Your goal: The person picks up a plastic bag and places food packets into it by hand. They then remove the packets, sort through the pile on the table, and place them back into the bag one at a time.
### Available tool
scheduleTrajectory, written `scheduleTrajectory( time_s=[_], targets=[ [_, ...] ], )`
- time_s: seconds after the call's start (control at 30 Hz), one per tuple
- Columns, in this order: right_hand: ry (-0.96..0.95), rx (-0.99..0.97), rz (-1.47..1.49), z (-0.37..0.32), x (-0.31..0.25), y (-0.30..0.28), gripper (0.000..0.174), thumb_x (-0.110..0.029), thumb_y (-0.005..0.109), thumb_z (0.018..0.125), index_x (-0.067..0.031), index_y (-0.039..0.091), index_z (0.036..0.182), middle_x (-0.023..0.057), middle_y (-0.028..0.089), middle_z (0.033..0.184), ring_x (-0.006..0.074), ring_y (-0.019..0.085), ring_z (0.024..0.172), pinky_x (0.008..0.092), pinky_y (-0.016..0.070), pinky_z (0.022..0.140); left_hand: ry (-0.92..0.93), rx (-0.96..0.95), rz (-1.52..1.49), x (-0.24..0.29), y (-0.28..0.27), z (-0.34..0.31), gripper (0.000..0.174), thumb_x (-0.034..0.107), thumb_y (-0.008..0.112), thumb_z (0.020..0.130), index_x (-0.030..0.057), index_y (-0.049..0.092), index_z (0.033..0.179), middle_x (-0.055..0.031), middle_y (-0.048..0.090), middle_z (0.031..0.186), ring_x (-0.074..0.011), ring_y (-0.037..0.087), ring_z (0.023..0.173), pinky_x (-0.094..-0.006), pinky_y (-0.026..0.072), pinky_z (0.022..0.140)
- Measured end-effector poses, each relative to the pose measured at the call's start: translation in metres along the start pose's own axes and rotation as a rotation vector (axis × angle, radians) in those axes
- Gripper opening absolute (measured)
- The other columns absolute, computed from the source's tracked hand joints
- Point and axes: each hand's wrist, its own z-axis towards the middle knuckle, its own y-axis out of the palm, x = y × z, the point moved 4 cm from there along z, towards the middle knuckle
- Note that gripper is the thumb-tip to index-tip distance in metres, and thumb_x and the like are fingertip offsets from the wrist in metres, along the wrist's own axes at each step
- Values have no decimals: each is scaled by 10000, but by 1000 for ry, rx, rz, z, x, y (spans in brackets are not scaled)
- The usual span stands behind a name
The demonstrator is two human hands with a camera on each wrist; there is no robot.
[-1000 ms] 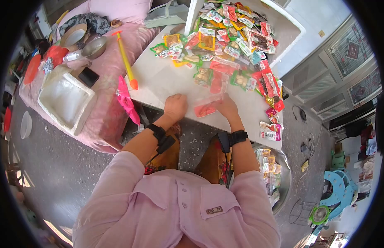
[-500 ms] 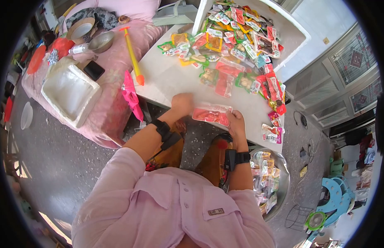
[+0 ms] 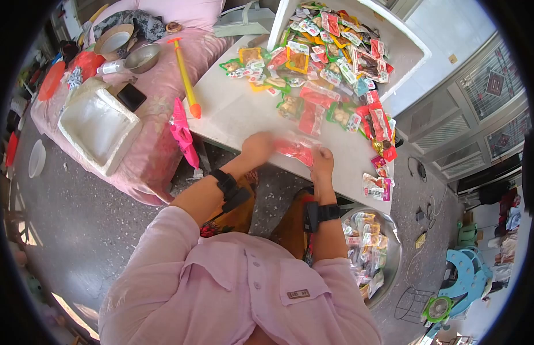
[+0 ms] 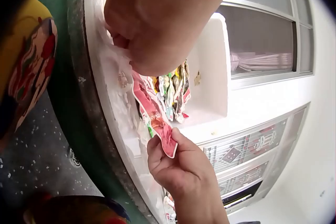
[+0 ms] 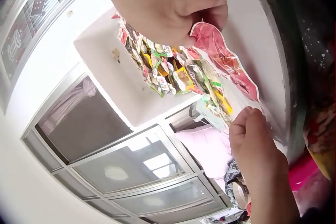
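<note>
A red, clear-edged snack packet [image 3: 294, 150] is stretched between both hands over the table's near edge. My right hand [image 3: 322, 164] pinches its right end between thumb and fingers, plain in the left wrist view, where the packet [image 4: 152, 109] bows. At the other end, my left hand [image 3: 257, 150] is blurred in the head view. The right wrist view shows this left hand [image 5: 257, 142] with curled fingers pinching the packet's clear end. More red packets [image 3: 310, 118] and clear packets with pale food [image 3: 290, 106] lie just beyond the hands.
A white foam box [image 3: 413, 57] on the white table [image 3: 221, 118] spills a heap of snack packets [image 3: 330, 43]. A metal basin [image 3: 396, 241] of packets stands below right. Left are a pink bed [image 3: 163, 75], a yellow toy pump [image 3: 185, 80] and a pink umbrella-like item [image 3: 182, 135].
The left hand has moved right to the packet. The packet, earlier in the right hand and then level between the hands, now tilts down toward the right hand.
</note>
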Motion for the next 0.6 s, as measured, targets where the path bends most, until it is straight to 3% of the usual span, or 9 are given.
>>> scheduleTrajectory(
  time_s=[0.1,0.2,0.3,0.4,0.5,0.6],
  targets=[
    [-38,18,26,-1,23,21,156,-132,572,763,6,513,723,4,476,624,60,411,551,211,361,490,91,63,-30,17,-6,-2,152,131,466,717,55,558,811,-133,561,763,-317,530,751,-412,414,656],
    [-62,46,-162,-11,10,51,170,-134,561,761,17,514,698,39,496,623,85,441,553,221,365,497,47,-16,65,23,-3,-1,149,125,471,712,62,564,809,-134,555,743,-317,530,733,-415,417,646],
    [-92,-96,-467,-4,6,71,150,-107,516,760,22,518,683,79,521,634,123,485,564,239,382,494,124,129,4,31,-15,-6,154,124,478,705,64,561,820,-141,551,724,-316,532,724,-416,420,633],
    [-10,-221,-487,-19,-27,90,112,-79,477,749,18,521,712,104,538,656,151,518,592,261,409,493,122,71,101,27,-14,-4,159,116,483,696,62,551,830,-141,551,723,-313,533,721,-414,423,624],
    [119,-308,-413,-9,-20,95,111,-62,447,743,9,522,784,54,505,667,138,479,591,271,396,497,172,187,58,23,-12,-5,139,100,494,682,62,545,806,-132,550,716,-307,535,715,-406,426,616],
    [176,-305,-23,-15,-20,106,111,-73,456,738,6,515,789,52,501,670,146,492,613,282,401,500,142,182,-10,16,-13,-3,105,86,503,673,69,547,768,-120,552,723,-302,536,715,-397,431,611]
  ],
)
